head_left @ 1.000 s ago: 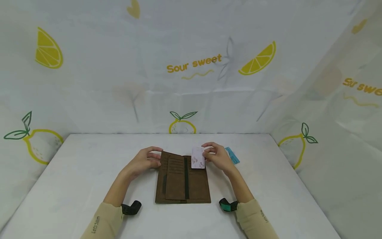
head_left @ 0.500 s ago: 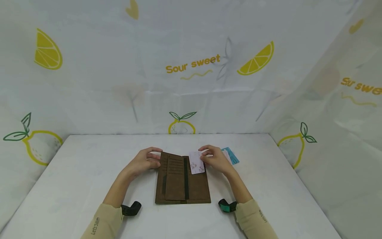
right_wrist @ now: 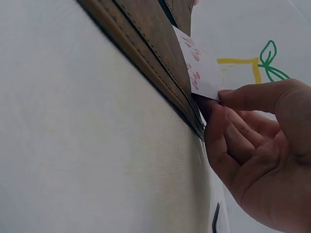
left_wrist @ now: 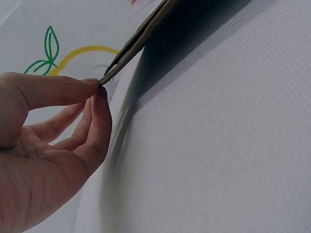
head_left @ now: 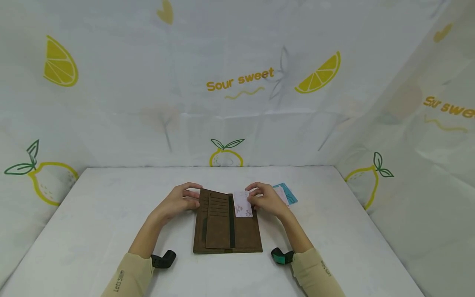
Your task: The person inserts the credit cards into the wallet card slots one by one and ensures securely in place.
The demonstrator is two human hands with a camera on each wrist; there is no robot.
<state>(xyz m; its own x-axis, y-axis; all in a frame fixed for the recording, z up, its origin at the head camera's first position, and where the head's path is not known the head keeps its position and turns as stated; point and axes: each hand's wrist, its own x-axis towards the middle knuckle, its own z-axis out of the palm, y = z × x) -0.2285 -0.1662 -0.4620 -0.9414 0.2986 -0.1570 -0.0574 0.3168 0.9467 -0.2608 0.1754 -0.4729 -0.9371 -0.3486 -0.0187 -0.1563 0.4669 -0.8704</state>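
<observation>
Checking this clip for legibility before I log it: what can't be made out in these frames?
- Print on the white card: too small in the head view, seen edge-on in the right wrist view.
- Cards on the table behind the right hand: partly covered by it, count unclear.
- Brown wallet slots: too small to tell whether filled.
- Left hand view: wallet cut off by the top edge.

wallets: 1 brown wallet | cards: 3, 1 white card over the wallet, 2 cards on table | hands: 2 | wrist straps: 2

Matt suede-like wallet (stitched edges), woven tablecloth.
</observation>
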